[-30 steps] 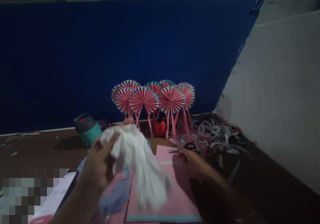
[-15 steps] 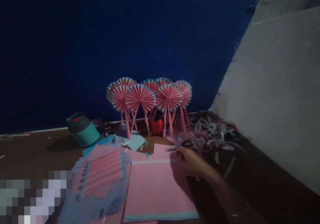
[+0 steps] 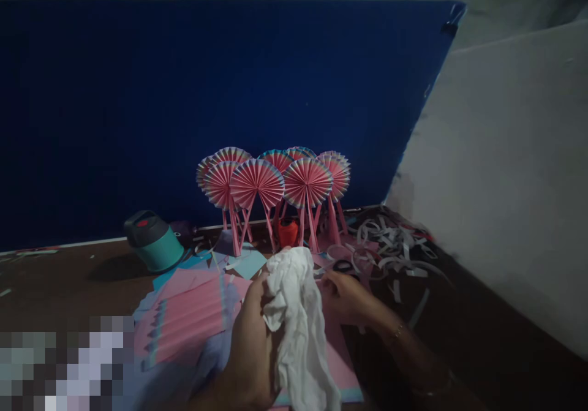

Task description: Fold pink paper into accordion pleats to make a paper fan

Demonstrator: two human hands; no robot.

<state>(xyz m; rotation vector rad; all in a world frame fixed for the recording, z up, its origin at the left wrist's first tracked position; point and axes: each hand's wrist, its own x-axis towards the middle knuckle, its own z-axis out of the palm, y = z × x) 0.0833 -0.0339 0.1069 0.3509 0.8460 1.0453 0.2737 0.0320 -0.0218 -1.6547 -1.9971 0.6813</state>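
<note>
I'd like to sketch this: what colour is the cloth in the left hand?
The cloth is white, best seen in the head view.

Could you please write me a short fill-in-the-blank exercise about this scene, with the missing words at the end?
1. The person's bare left hand holds a limp, crumpled cloth coloured ____.
2. Behind the round, pleated pink paper fans rises a broad, flat panel coloured ____.
3. In this view, the dark-topped teal container is to the ____ of the fans.
4. The tangled heap of pale strips lies to their ____.

Missing words: white; blue; left; right.
</note>
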